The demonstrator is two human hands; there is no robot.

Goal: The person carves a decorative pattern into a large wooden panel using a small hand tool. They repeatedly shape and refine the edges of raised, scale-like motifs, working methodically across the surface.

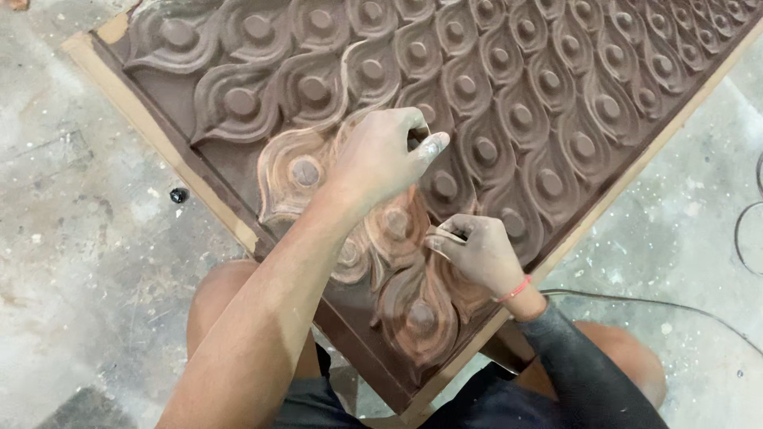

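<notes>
A large brown carved wooden panel point(509, 95) with rows of teardrop scale shapes lies tilted across my knees. My left hand point(381, 155) rests on its middle, fingers curled, thumb and forefinger pinched on something small that I cannot make out. My right hand point(477, 250), with a red band at the wrist and a dark sleeve, is closed on a small folded piece of sandpaper point(445, 235) pressed against a scale. The scales near my hands point(294, 171) look lighter and rubbed.
The panel has a pale wooden edge point(143, 119) and sits over a dusty concrete floor point(71, 238). A small black object point(179, 195) lies on the floor at left. A thin dark cable point(675, 306) runs along the floor at right.
</notes>
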